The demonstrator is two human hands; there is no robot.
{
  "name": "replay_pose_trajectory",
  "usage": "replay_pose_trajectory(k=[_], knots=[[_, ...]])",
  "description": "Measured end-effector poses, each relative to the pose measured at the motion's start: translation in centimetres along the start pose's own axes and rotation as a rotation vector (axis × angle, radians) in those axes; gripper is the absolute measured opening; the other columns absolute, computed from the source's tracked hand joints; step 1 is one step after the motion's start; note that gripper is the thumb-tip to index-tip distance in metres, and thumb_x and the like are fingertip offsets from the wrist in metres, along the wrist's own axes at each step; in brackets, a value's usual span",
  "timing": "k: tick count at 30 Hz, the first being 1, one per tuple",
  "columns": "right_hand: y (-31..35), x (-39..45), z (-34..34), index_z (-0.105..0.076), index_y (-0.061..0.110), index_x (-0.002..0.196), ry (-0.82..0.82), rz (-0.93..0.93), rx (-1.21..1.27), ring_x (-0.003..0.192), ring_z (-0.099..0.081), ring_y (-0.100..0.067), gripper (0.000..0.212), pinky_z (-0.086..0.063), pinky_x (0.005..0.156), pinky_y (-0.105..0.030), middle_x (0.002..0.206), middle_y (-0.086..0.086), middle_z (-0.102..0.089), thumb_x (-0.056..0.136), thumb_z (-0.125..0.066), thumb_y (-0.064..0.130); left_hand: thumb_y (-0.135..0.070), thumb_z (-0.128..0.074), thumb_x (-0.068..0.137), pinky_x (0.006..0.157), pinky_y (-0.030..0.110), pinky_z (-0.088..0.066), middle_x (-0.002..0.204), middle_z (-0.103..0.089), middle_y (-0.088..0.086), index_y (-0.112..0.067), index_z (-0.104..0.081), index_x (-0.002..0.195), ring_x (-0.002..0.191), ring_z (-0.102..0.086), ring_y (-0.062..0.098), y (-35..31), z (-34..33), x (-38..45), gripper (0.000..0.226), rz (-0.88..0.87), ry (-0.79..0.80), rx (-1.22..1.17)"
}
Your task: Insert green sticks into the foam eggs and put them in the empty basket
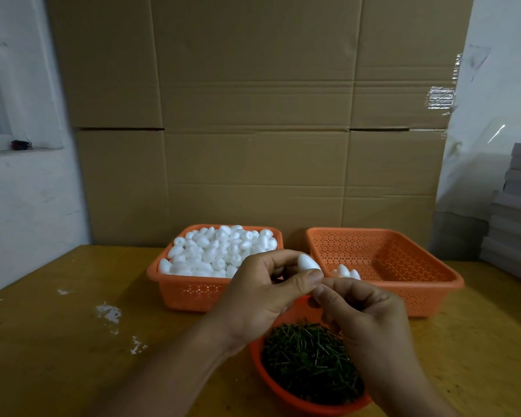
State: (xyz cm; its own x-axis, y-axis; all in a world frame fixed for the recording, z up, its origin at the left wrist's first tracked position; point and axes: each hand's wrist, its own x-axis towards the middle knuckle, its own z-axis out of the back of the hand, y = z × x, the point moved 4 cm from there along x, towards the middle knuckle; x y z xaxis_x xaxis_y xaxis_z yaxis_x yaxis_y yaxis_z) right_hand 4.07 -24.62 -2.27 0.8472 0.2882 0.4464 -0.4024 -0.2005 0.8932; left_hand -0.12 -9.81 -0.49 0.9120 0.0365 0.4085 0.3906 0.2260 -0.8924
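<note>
1. Left hand (263,291): fingers curled, thumb and fingertips pinching one white foam egg (306,263), held up in the air above the table (73,341), pointed end up and to the left.
2. Right hand (363,314): fingers curled, thumb and forefinger pressed together right at the egg's lower end, touching the left thumb. Likely pinching a green stick there, but the stick itself is hidden behind the fingers; cannot confirm.
3. Directly beneath both hands: a round orange bowl (271,383) heaped with short green sticks (309,361), at the near edge of the table. The right wrist covers part of its right side.
4. Behind the hands, left: a rectangular orange perforated basket (193,291) piled full of white foam eggs (220,251).
5. Behind the hands, right: a second orange perforated basket (403,266), just beside the first, nearly bare. A few eggs (348,271) lie in its near-left corner, partly hidden by the hands; whether they carry sticks is not visible.
6. Table surface: yellowish wood, with white scuffs or flecks (110,313) on the left part.
7. Backdrop: a wall of brown cardboard boxes (253,115) standing right behind the baskets. White wall to the left; a stack of grey flat items (515,215) at the right edge.
</note>
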Motion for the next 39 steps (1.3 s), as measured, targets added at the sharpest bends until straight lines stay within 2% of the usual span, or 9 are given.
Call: replay_pose_trajectory(k=[3,6,8,12,15,19,24,35,39], knots=[[-0.3,1.5,1.1,-0.08,0.015,0.074,-0.051,-0.068,-0.029,0.06,-0.067,-0.007,0.009,-0.052,0.067,-0.02,0.071,-0.005,-0.076,0.082,-0.076,0.013,-0.035,-0.078,0.086,0.057,0.017,-0.042,0.072,-0.06,-0.014,-0.028,-0.064,0.12,0.057,-0.053,-0.001,0.7,0.1,0.0,0.037,0.057,0.0,0.063],[-1.3,4.4,3.4,-0.078,0.018,0.077,-0.165,-0.115,-0.248,0.058,-0.067,-0.011,0.008,-0.051,0.056,-0.025,0.07,0.0,-0.076,0.085,-0.077,0.017,-0.022,-0.076,0.09,0.057,0.02,-0.042,0.07,-0.057,-0.009,-0.023,-0.063,0.094,0.058,-0.051,0.005,0.9,0.2,-0.2,0.014,0.056,-0.057,0.147],[-2.2,6.6,4.8,-0.078,0.021,0.081,-0.192,-0.127,-0.446,0.045,-0.055,-0.009,0.006,-0.044,0.048,-0.028,0.063,-0.001,-0.073,0.087,-0.077,0.023,-0.017,-0.072,0.092,0.056,0.022,-0.041,0.061,-0.052,-0.008,-0.021,-0.054,0.076,0.056,-0.048,0.009,1.0,0.2,-0.1,0.025,0.053,-0.073,0.167],[-3.9,10.3,6.8,-0.078,0.028,0.081,-0.179,-0.161,-0.887,0.059,-0.057,-0.013,0.014,-0.043,0.082,-0.041,0.056,0.006,-0.067,0.09,-0.071,0.037,-0.013,-0.068,0.093,0.053,0.024,-0.039,0.054,-0.047,-0.003,-0.024,-0.047,0.064,0.053,-0.044,0.012,1.1,0.2,0.0,0.038,0.079,-0.072,0.168],[-5.0,12.4,7.7,-0.075,0.019,0.068,-0.156,-0.225,-1.074,0.068,-0.061,-0.018,0.036,-0.036,0.089,-0.043,0.056,0.001,-0.067,0.09,-0.068,0.046,-0.008,-0.067,0.092,0.055,0.029,-0.038,0.056,-0.045,0.002,-0.024,-0.045,0.06,0.055,-0.043,0.016,1.3,0.2,0.0,0.042,0.093,-0.074,0.175],[-6.4,13.9,7.8,-0.074,0.016,0.073,-0.126,-0.321,-1.161,0.074,-0.062,-0.019,0.045,-0.035,0.098,-0.049,0.064,0.001,-0.069,0.086,-0.066,0.059,-0.004,-0.066,0.089,0.059,0.033,-0.038,0.059,-0.042,0.007,-0.025,-0.041,0.055,0.058,-0.042,0.018,1.6,0.0,0.0,0.047,0.106,-0.069,0.203],[-7.2,14.4,7.3,-0.065,0.017,0.079,-0.079,-0.431,-1.226,0.078,-0.059,-0.02,0.02,-0.035,0.1,-0.052,0.077,-0.001,-0.068,0.084,-0.072,0.035,-0.01,-0.066,0.086,0.061,0.036,-0.038,0.062,-0.043,0.01,-0.025,-0.04,0.055,0.059,-0.042,0.019,1.5,-0.3,0.0,0.043,0.075,-0.025,0.209],[-7.1,14.2,7.1,-0.063,0.013,0.083,-0.03,-0.501,-1.216,0.086,-0.064,-0.024,0.027,-0.042,0.104,-0.051,0.083,-0.005,-0.068,0.087,-0.072,0.038,-0.003,-0.069,0.088,0.061,0.037,-0.037,0.059,-0.04,0.0,-0.02,-0.043,0.06,0.058,-0.039,0.018,1.7,0.0,0.1,0.041,0.087,0.03,0.236],[-6.4,14.0,6.9,-0.067,0.012,0.08,0.002,-0.461,-1.184,0.079,-0.064,-0.024,0.017,-0.048,0.097,-0.049,0.08,-0.006,-0.068,0.086,-0.071,0.027,-0.009,-0.068,0.093,0.056,0.03,-0.039,0.056,-0.041,-0.007,-0.02,-0.042,0.064,0.054,-0.041,0.014,1.3,1.4,0.5,0.04,0.073,-0.018,0.318]])
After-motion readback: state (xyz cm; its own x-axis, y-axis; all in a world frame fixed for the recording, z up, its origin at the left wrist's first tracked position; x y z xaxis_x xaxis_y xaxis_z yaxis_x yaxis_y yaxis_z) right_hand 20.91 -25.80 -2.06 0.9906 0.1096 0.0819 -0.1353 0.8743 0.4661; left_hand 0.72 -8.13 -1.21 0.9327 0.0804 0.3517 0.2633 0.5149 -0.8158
